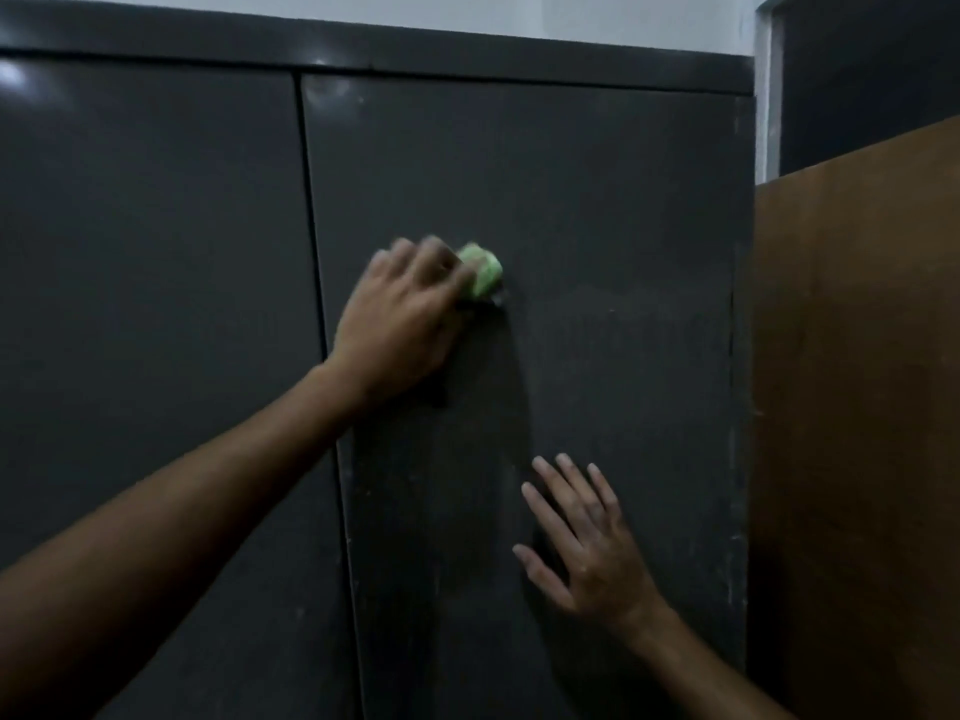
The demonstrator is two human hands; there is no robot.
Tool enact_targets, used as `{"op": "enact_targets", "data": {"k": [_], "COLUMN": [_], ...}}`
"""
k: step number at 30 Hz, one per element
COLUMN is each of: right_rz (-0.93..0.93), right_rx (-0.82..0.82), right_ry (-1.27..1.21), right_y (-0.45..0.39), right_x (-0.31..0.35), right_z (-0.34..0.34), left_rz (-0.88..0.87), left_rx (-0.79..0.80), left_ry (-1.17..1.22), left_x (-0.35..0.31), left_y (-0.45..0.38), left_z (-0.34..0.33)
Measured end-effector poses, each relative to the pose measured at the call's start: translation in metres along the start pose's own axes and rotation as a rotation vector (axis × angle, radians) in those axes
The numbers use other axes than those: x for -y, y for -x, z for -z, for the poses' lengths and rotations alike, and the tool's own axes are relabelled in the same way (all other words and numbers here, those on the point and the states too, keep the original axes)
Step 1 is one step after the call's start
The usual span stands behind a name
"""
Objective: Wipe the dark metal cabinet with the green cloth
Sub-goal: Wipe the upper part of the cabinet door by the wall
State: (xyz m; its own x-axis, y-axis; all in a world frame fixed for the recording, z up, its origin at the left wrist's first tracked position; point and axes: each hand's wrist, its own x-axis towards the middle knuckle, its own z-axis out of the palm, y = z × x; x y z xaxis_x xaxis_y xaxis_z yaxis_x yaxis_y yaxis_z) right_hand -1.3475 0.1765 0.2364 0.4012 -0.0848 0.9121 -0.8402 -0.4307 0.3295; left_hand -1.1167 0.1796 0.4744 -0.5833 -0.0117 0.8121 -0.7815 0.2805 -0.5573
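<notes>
Two bare hands against a dark metal cabinet (597,210), both on its right-hand door. Left hand (402,317) reaching up from the lower left on a long bare forearm, fingers curled round a bunched green cloth (482,270) and pressing it to the door; blurred, so exact finger placement hard to tell. Only a small wad of cloth visible, poking out just beyond the fingertips on the thumb side, touching the metal. Right hand (587,550) lower and well apart from the left, below and to its right, palm flat on the same door, fingers straight and spread, holding nothing. Seam between the two doors (322,304) just left of the left wrist, crossed by the left forearm further down. Left-hand door (156,252) beyond that seam, with pale glints of reflected light near its top corner. Cabinet top rail (363,41) far above both hands, a strip of pale wall (467,13) over it. Brown wooden panel (857,407) to the right of the right hand, past the cabinet's scuffed right edge. Dark doorway or panel (872,80) above the brown wood, too dim to identify.
</notes>
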Motion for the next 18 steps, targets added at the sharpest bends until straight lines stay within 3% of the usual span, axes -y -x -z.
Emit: {"op": "enact_targets", "data": {"k": [1,3,6,8,10,12,13,14,18], "right_rz": [0.001,0.017,0.049,0.065,0.070,0.060,0.055,0.058,0.062], "right_rx": [-0.002,0.013,0.046,0.043,0.014,-0.009,-0.014,-0.016,-0.021], "right_ry": [0.003,0.009,0.035,0.040,0.037,0.037,0.037,0.033,-0.010], "right_y": [0.003,0.007,0.011,0.013,0.014,0.016,0.017,0.018,0.018], "right_x": [-0.006,-0.016,-0.028,-0.031,-0.032,-0.033,-0.032,-0.032,-0.035], "right_z": [0.002,0.004,0.002,-0.005,-0.011,-0.017,-0.019,-0.020,-0.020], "left_rz": [0.138,0.120,-0.368,-0.524,-0.329,0.044,0.147,0.142,-0.498], "left_rx": [-0.025,-0.005,0.173,0.218,0.127,-0.010,-0.027,-0.025,0.215], "left_ry": [0.002,0.015,0.078,0.039,0.060,0.039,0.033,0.035,0.121], "left_x": [-0.002,-0.016,-0.035,-0.024,-0.007,0.003,-0.002,-0.012,-0.056], "left_y": [-0.004,-0.002,0.013,0.007,-0.012,-0.028,-0.029,-0.025,0.005], "left_z": [0.002,-0.001,-0.005,-0.002,0.000,0.004,0.002,-0.003,-0.013]}}
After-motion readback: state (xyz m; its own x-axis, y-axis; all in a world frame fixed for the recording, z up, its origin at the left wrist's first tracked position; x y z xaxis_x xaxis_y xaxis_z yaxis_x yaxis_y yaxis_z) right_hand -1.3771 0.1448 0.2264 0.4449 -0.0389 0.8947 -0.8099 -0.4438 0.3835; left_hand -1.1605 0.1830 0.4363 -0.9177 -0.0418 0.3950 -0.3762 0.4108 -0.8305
